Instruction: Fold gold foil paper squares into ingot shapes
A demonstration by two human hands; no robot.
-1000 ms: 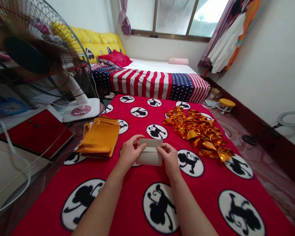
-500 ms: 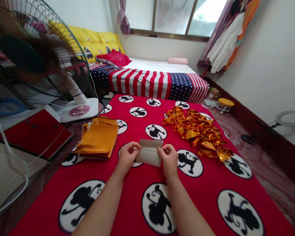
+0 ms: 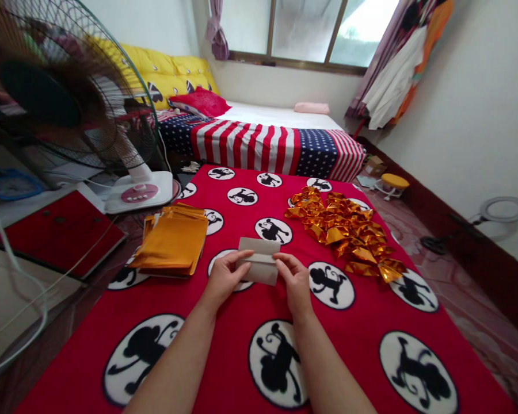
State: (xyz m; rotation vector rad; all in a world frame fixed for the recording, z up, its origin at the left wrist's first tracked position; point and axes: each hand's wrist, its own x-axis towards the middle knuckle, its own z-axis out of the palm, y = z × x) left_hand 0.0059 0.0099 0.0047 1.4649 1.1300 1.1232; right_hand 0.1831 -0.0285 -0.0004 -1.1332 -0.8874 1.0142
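A creased sheet of paper [image 3: 259, 272], pale grey on the side facing me, is held just above the red cloth. My left hand [image 3: 228, 276] pinches its left edge between thumb and fingers. At the opposite edge, my right hand [image 3: 294, 279] pinches it the same way. A fold runs across the sheet between the two hands. To the left lies a stack of gold paper sheets [image 3: 170, 238]. On the right is a pile of folded shiny gold foil pieces [image 3: 341, 227].
The red cloth [image 3: 224, 368] with monkey prints covers the surface before me. An electric fan [image 3: 140, 190] runs at the left, beside a red panel [image 3: 64, 233]. Beyond are a bed [image 3: 259, 146], a yellow stool [image 3: 395, 181] and a ring light [image 3: 505, 208].
The paper has shifted slightly left and up. Both hands' fingers now press along a raised crease across its middle, where before they held the edges near the upper fold.
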